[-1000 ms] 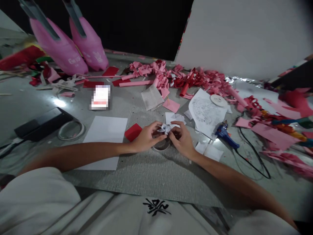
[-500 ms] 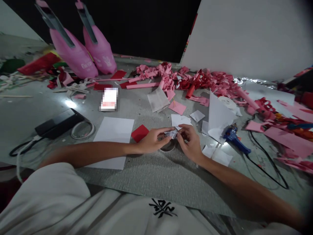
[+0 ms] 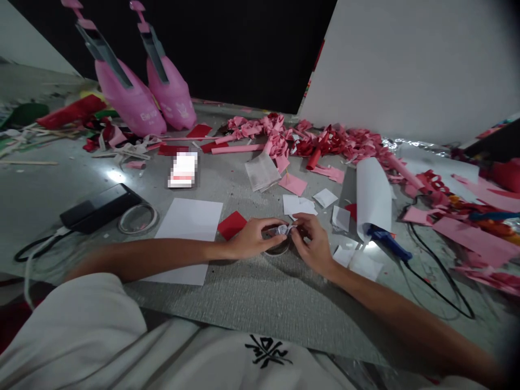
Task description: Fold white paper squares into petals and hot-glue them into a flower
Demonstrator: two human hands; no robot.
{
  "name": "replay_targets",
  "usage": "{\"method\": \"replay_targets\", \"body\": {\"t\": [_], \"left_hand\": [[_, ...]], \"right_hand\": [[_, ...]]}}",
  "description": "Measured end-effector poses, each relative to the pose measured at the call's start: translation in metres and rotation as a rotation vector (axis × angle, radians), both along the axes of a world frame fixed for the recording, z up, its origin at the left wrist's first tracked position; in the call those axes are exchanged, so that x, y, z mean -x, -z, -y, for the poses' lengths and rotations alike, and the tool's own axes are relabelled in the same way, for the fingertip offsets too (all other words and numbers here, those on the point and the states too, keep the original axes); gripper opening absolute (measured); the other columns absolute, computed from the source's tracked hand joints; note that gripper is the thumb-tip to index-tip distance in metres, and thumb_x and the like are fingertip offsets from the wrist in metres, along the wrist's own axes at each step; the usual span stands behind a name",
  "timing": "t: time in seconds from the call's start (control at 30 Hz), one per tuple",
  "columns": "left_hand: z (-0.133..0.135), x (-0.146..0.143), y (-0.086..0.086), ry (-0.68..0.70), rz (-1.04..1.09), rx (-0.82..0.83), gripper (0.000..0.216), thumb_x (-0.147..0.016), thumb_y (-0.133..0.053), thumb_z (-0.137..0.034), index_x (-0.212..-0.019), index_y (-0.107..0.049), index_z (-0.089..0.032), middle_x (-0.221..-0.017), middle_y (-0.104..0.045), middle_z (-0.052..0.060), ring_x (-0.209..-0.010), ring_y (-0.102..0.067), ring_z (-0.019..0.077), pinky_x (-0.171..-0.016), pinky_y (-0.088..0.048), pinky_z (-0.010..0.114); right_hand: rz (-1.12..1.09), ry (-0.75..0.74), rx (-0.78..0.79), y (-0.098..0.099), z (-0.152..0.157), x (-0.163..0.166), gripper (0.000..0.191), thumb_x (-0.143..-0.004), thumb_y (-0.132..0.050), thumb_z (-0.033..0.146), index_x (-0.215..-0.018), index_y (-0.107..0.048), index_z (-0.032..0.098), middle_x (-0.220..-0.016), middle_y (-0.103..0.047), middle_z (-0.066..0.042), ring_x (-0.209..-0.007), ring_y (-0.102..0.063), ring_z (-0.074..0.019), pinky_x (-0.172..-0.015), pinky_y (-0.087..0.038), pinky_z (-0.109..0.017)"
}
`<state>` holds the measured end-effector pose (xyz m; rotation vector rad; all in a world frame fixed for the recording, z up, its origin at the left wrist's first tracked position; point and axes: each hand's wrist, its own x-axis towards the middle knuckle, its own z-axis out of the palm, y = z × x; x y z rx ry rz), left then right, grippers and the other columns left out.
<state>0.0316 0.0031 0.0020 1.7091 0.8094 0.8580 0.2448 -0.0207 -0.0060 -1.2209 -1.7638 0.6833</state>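
Observation:
Between my fingertips is a small folded piece of white paper point(image 3: 281, 231), its shape partly hidden by the fingers. My left hand point(image 3: 254, 238) pinches it from the left with thumb and forefinger. From the other side, the fingertips of my right hand point(image 3: 314, 244) close on its right edge. Just under the folded paper lies a clear ring point(image 3: 276, 252), like a tape roll, partly covered by my hands. A red paper square point(image 3: 232, 225) is beside my left hand, and a white sheet point(image 3: 189, 219) lies beneath my left forearm.
Small white paper squares point(image 3: 325, 197) lie beyond my right hand. A blue glue gun point(image 3: 390, 244) sits to the right, its front under a curled white sheet point(image 3: 372, 189). Pink paper scraps point(image 3: 276, 138) line the back. Two pink spray bottles point(image 3: 125, 97) and a black power bank point(image 3: 99, 206) are left.
The folded paper has turned slightly in my fingers and shows a different side. The white sheet by the glue gun has curled over its front. The camera view has shifted slightly.

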Motion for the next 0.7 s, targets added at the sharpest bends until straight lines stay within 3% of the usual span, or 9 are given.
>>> {"method": "replay_targets", "body": {"t": [0.7], "left_hand": [[-0.0004,-0.0009,-0.0012,-0.074,0.049,0.02,0.039,-0.096,-0.066,-0.049,-0.115,-0.068,-0.015,-0.107,-0.074,0.008,-0.096,-0.069,0.0196,-0.082,-0.053,0.027]], "right_hand": [[-0.068,-0.04,-0.002,0.0006,0.0008,0.0002,0.029,-0.096,-0.059,0.024,-0.125,-0.054,0.027,-0.098,-0.07,-0.003,-0.075,-0.067,-0.0165,-0.063,-0.054,-0.029]]}}
